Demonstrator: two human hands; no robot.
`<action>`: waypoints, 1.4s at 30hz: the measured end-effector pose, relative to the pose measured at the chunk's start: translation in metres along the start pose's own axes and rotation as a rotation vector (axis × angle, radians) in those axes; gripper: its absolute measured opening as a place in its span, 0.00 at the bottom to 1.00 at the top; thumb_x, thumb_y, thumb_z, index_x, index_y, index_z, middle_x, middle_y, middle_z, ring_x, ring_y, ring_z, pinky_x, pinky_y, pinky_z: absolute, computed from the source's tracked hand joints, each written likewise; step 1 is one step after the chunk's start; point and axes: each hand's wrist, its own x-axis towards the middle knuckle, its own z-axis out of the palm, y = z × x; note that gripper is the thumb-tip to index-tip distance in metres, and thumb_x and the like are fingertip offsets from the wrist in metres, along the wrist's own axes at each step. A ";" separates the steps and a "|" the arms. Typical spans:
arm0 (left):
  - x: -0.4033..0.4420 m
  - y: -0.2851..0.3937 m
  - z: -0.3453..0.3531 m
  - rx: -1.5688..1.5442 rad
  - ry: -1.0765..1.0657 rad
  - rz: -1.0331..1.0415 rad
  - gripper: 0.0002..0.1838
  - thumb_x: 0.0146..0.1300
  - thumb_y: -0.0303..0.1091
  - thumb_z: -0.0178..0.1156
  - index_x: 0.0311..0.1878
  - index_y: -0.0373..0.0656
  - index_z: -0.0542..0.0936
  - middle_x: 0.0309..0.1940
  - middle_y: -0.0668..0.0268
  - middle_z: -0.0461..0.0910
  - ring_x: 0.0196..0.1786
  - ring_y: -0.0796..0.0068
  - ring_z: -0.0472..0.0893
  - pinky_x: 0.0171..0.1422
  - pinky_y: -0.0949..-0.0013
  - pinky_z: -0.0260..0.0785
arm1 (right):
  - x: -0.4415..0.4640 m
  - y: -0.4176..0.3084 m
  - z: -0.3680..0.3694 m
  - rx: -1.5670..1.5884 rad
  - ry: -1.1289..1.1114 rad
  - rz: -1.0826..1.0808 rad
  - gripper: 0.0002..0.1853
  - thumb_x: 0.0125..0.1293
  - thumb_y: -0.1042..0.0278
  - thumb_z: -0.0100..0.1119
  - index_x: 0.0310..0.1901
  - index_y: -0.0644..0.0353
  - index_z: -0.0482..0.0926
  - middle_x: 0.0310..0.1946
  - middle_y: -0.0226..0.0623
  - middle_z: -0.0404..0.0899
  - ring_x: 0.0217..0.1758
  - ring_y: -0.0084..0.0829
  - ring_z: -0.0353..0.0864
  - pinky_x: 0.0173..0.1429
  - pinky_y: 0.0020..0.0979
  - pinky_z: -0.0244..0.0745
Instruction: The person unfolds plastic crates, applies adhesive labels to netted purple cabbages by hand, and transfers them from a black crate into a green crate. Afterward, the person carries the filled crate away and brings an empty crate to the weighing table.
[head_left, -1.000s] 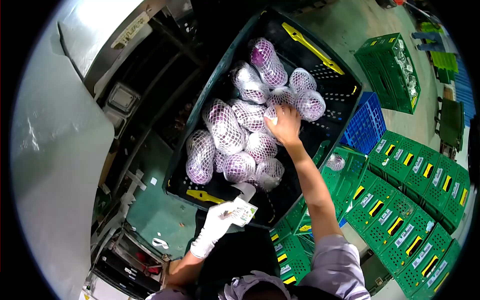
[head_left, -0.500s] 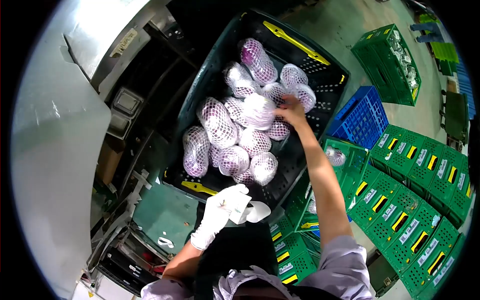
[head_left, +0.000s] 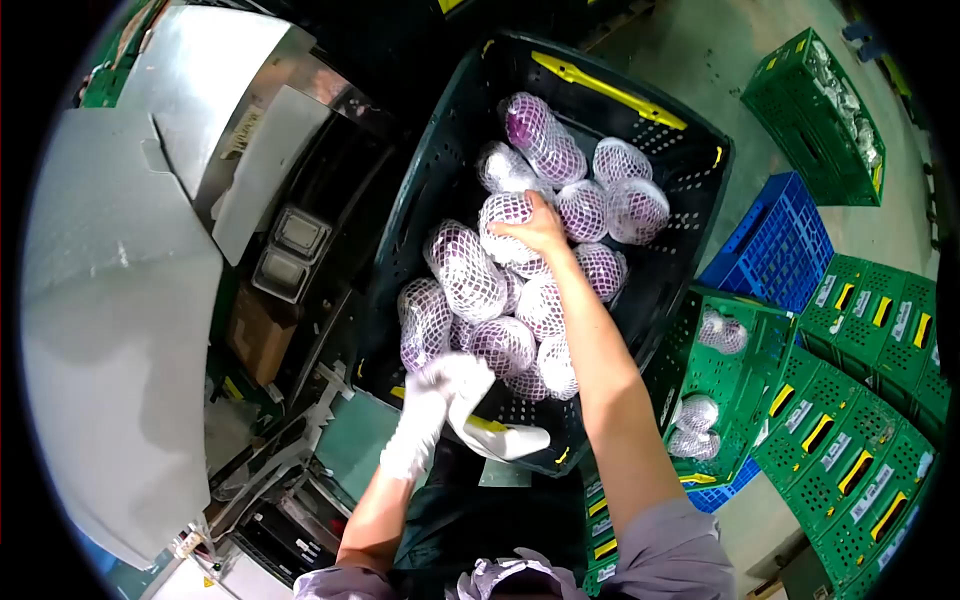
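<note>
A black crate (head_left: 395, 255) in front of me holds several purple, rounded vegetables or fruits in white mesh sleeves; their exact kind is unclear. My bare right hand (head_left: 542, 228) reaches into the crate, thumb and fingers around a net-wrapped purple piece (head_left: 505, 222) near the middle of the pile. Over the crate's near edge is my left hand (head_left: 450, 378), in a white glove and closed. From it hangs a limp, curled white strip (head_left: 515, 441), whose kind I cannot make out. Beside the glove lies another netted piece (head_left: 424, 318).
To the right, a green crate (head_left: 745, 385) holds several netted pieces. A blue crate (head_left: 775, 245), stacked green crates (head_left: 835, 455) and a filled green crate (head_left: 800, 125) stand beyond. Metal panels (head_left: 120, 330) and small metal trays (head_left: 290, 255) are on the left.
The view has shifted, so the black crate appears lower and farther right. My right hand now wraps round a netted piece. My left hand and the white strip now overlap the crate's near edge.
</note>
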 end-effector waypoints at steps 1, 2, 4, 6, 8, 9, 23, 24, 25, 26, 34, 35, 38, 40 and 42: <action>0.020 0.007 -0.005 0.230 -0.042 0.103 0.08 0.58 0.22 0.51 0.41 0.31 0.75 0.31 0.62 0.78 0.34 0.77 0.77 0.42 0.76 0.71 | 0.003 0.007 -0.003 0.088 -0.036 -0.034 0.57 0.28 0.41 0.70 0.61 0.63 0.56 0.58 0.51 0.61 0.60 0.48 0.63 0.62 0.39 0.60; 0.037 0.019 0.007 0.099 -0.077 0.057 0.09 0.60 0.23 0.50 0.41 0.32 0.75 0.31 0.64 0.78 0.33 0.78 0.76 0.41 0.76 0.70 | 0.002 0.017 0.000 0.198 0.001 -0.054 0.55 0.29 0.45 0.72 0.59 0.66 0.59 0.56 0.52 0.64 0.59 0.45 0.64 0.62 0.37 0.60; 0.088 0.027 0.015 0.096 -0.146 0.143 0.09 0.60 0.24 0.50 0.42 0.33 0.75 0.33 0.65 0.77 0.36 0.77 0.76 0.42 0.77 0.70 | -0.009 0.019 -0.004 0.315 0.003 0.008 0.53 0.32 0.48 0.72 0.59 0.68 0.58 0.57 0.52 0.63 0.59 0.42 0.64 0.61 0.35 0.60; 0.135 0.029 0.024 0.165 -0.260 0.226 0.12 0.59 0.23 0.50 0.46 0.34 0.73 0.37 0.64 0.76 0.37 0.76 0.76 0.43 0.76 0.70 | -0.020 0.023 -0.004 0.561 -0.002 0.072 0.48 0.38 0.53 0.71 0.59 0.67 0.58 0.55 0.50 0.64 0.58 0.39 0.65 0.58 0.33 0.63; 0.174 0.018 0.037 0.109 -0.222 0.251 0.09 0.59 0.22 0.48 0.42 0.33 0.73 0.35 0.62 0.75 0.37 0.72 0.76 0.42 0.74 0.72 | -0.024 0.025 -0.001 0.773 0.007 0.193 0.43 0.40 0.56 0.71 0.58 0.62 0.60 0.52 0.46 0.67 0.53 0.37 0.69 0.51 0.36 0.68; 0.195 0.004 0.032 0.160 -0.235 0.259 0.10 0.59 0.21 0.48 0.44 0.33 0.72 0.36 0.61 0.75 0.37 0.71 0.76 0.40 0.74 0.73 | -0.029 0.024 0.001 0.864 0.021 0.315 0.42 0.38 0.57 0.72 0.57 0.58 0.62 0.50 0.43 0.69 0.49 0.36 0.71 0.46 0.39 0.71; -0.068 0.029 0.107 0.058 -0.841 -0.094 0.14 0.54 0.36 0.59 0.38 0.32 0.78 0.31 0.62 0.80 0.34 0.77 0.79 0.40 0.75 0.71 | -0.210 0.127 -0.024 2.107 -0.055 -0.475 0.38 0.56 0.39 0.50 0.61 0.57 0.58 0.60 0.37 0.61 0.60 0.35 0.63 0.64 0.36 0.58; -0.081 0.036 0.113 0.184 -0.794 -0.188 0.14 0.54 0.33 0.59 0.38 0.30 0.77 0.33 0.60 0.79 0.36 0.74 0.79 0.43 0.73 0.71 | -0.234 0.133 -0.053 1.999 0.086 -0.422 0.35 0.56 0.42 0.49 0.60 0.56 0.59 0.59 0.37 0.61 0.61 0.36 0.61 0.65 0.37 0.55; -0.090 0.024 0.111 -0.039 -0.723 -0.438 0.10 0.54 0.28 0.58 0.37 0.31 0.77 0.35 0.60 0.79 0.38 0.74 0.78 0.45 0.72 0.71 | -0.256 0.134 -0.085 1.886 0.220 -0.369 0.33 0.55 0.44 0.48 0.60 0.55 0.61 0.59 0.37 0.62 0.62 0.37 0.60 0.66 0.37 0.53; -0.092 0.009 0.107 0.080 -0.705 -0.369 0.08 0.54 0.25 0.58 0.37 0.32 0.77 0.34 0.60 0.79 0.38 0.74 0.78 0.44 0.72 0.71 | -0.275 0.139 -0.115 1.768 0.350 -0.319 0.31 0.55 0.46 0.47 0.59 0.54 0.62 0.58 0.37 0.62 0.62 0.37 0.58 0.67 0.37 0.50; -0.118 -0.094 0.081 0.634 -0.572 -0.589 0.08 0.52 0.34 0.62 0.28 0.38 0.78 0.21 0.70 0.75 0.26 0.85 0.72 0.31 0.79 0.65 | -0.329 0.337 -0.143 1.786 0.582 0.291 0.32 0.58 0.36 0.40 0.56 0.53 0.64 0.53 0.37 0.69 0.55 0.43 0.66 0.57 0.48 0.64; -0.120 -0.088 0.090 0.805 -0.528 -0.676 0.10 0.52 0.37 0.63 0.27 0.39 0.78 0.21 0.70 0.75 0.26 0.85 0.72 0.29 0.78 0.65 | -0.329 0.360 -0.135 1.793 0.564 0.298 0.32 0.58 0.36 0.40 0.56 0.53 0.64 0.53 0.37 0.69 0.55 0.43 0.66 0.57 0.48 0.64; -0.124 -0.085 0.090 0.837 -0.600 -0.690 0.13 0.53 0.40 0.62 0.31 0.38 0.78 0.25 0.68 0.77 0.28 0.84 0.73 0.32 0.78 0.66 | -0.321 0.393 -0.116 1.712 0.769 0.721 0.32 0.49 0.30 0.49 0.48 0.46 0.72 0.42 0.30 0.76 0.43 0.38 0.74 0.38 0.40 0.74; -0.128 -0.091 0.078 0.671 -0.660 -0.697 0.12 0.55 0.36 0.59 0.37 0.37 0.77 0.30 0.67 0.78 0.34 0.82 0.75 0.39 0.78 0.68 | -0.316 0.408 -0.104 1.614 0.733 0.737 0.32 0.46 0.34 0.57 0.48 0.49 0.72 0.43 0.36 0.75 0.43 0.36 0.74 0.38 0.32 0.74; -0.126 -0.094 0.062 0.515 -0.711 -0.638 0.11 0.58 0.29 0.55 0.44 0.35 0.75 0.36 0.65 0.78 0.44 0.79 0.76 0.50 0.77 0.67 | -0.309 0.410 -0.099 1.420 0.714 0.785 0.29 0.50 0.49 0.64 0.49 0.57 0.71 0.41 0.40 0.75 0.40 0.31 0.76 0.37 0.25 0.73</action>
